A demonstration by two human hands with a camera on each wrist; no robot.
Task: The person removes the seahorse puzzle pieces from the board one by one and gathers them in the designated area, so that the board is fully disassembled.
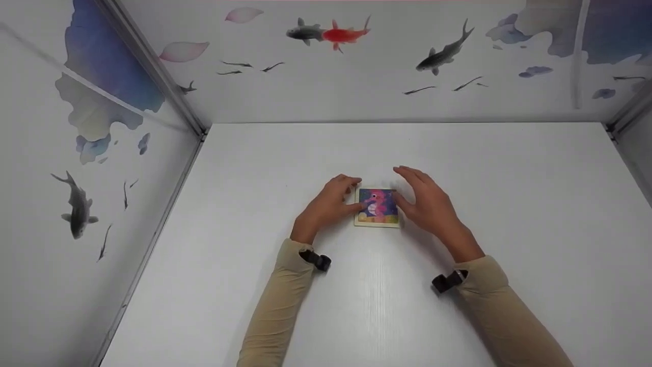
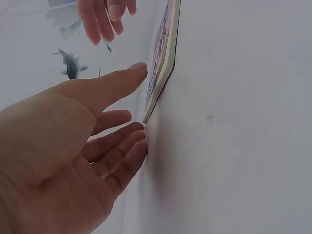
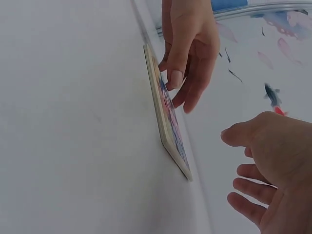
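A small square picture board point(image 1: 379, 206) with a pale rim lies flat on the white table, showing a pink seahorse on a blue ground. At its left edge is my left hand point(image 1: 331, 201), the thumb reaching over the rim and the fingers loosely bent beside it. My right hand point(image 1: 430, 204) is spread at the board's right side, thumb close to the upper right corner and fingers raised. In the right wrist view, a gap shows between the right hand point(image 3: 273, 170) and the board point(image 3: 168, 112). Neither hand grips anything.
The white table point(image 1: 254, 168) stretches out around the board. A back wall point(image 1: 326, 97) and a left wall point(image 1: 30, 204), both printed with fish and blue washes, border it. Each wrist carries a small black camera, as on the left wrist point(image 1: 317, 260).
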